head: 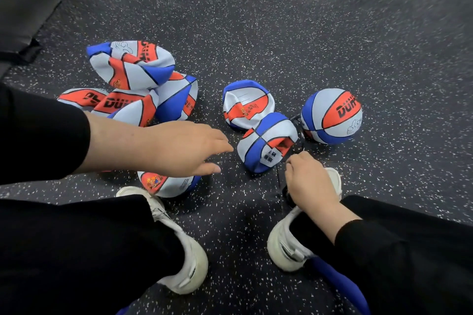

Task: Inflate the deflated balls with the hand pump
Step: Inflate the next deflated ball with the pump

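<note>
Head view. The person sits on a speckled floor (281, 41) with both feet forward. Taking the round ball (331, 115) as landmark: it stands full and firm, the only ball that reads as inflated. Just beside it, toward the person, lies a half-collapsed ball (266, 142), folded in on itself; a dark hose or cord runs between the two and down to the right hand (305, 181). A second flat ball (247, 103) lies touching the collapsed one on its far side.

Well apart from the round ball, across the gap, is a heap (135, 84) of limp balls, several overlapping; the exact count cannot be told. One more flat ball (166, 184) lies near the left shoe (184, 250), partly under the left hand (179, 147).

Hands: the left hand is spread, fingers straight, hovering over the floor and reaching toward the collapsed ball, holding nothing. The right hand is curled tight round a thin dark item, judged to be the pump hose or its needle end; the pump body itself is not plainly seen.

Progress, as a judgement: one ball done, the collapsed ball next in hand, and the heap plus the stray flat balls all left. The task is early.

Containers: none seen; all balls lie loose on the floor.
</note>
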Available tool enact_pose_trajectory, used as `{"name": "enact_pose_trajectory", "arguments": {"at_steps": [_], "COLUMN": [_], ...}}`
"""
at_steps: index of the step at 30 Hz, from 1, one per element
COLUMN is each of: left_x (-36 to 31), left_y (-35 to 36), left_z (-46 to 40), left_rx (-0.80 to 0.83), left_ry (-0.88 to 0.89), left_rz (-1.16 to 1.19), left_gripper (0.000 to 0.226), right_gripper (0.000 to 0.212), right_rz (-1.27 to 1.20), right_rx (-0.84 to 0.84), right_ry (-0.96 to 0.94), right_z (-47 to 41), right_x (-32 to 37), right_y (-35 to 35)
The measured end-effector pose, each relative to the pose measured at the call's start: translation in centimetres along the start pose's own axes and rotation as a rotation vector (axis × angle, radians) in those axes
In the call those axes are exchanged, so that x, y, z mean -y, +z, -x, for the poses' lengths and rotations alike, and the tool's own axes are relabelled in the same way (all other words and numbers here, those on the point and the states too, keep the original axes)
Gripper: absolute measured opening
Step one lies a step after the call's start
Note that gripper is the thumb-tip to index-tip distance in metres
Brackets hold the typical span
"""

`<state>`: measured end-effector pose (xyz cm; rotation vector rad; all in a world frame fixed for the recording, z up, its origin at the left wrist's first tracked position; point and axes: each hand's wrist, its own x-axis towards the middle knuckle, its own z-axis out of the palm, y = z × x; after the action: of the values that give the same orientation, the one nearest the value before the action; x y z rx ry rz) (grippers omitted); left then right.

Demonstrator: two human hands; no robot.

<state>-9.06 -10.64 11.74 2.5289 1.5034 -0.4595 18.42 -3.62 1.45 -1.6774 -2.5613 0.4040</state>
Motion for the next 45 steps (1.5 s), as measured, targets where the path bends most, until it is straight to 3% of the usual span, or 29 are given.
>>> {"name": "enact_pose_trajectory", "arguments": {"at_steps": [4, 7, 12, 17, 23, 28, 35, 39, 45], "left_x": [-0.5, -0.2, -0.1, 0.2, 0.7, 0.8, 0.8, 1.3, 1.4], "left_y": [0.5, 1.1, 1.5, 1.7, 0.9, 1.6, 2.6, 2.2, 1.8], "left_z": [0.0, 0.2, 0.1, 0.4, 0.4, 0.8, 1.1, 1.0, 1.3], "left_rx": [-0.085, -0.093, 0.003, 0.074, 0.095, 0.110, 0.169, 0.179, 0.244], "left_ry": [0.051, 0.042, 0.023, 0.005, 0.007, 0.001, 0.014, 0.009, 0.000], "left_rz": [0.005, -0.006, -0.031, -0.055, -0.078, -0.057, -0.087, -0.076, -0.089], "left_gripper": [0.060, 0.063, 0.055, 0.051, 0.050, 0.051, 0.051, 0.050, 0.048], "right_gripper": [0.025, 0.029, 0.029, 0.033, 0.010, 0.023, 0.032, 0.028, 0.027], "right_rz": [-0.071, -0.096, -0.125, -0.063, 0.052, 0.053, -0.050, -0.026, 0.035], "right_rx": [0.001, -0.088, -0.136, -0.254, -0.043, 0.032, -0.166, -0.285, -0.119], "right_ry": [0.076, 0.086, 0.083, 0.162, 0.133, 0.017, 0.047, 0.087, 0.103], "right_z": [-0.1, -1.8, -5.0, -2.7, -0.6, -0.7, -5.2, -3.4, -0.1], "right_x": [-0.4, 0.4, 1.9, 0.3, -1.7, -0.4, 1.2, 0.8, -0.8], "right_y": [-1.4, -5.3, -10.0, -4.7, -0.3, -0.9, -9.6, -6.9, -1.0]}}
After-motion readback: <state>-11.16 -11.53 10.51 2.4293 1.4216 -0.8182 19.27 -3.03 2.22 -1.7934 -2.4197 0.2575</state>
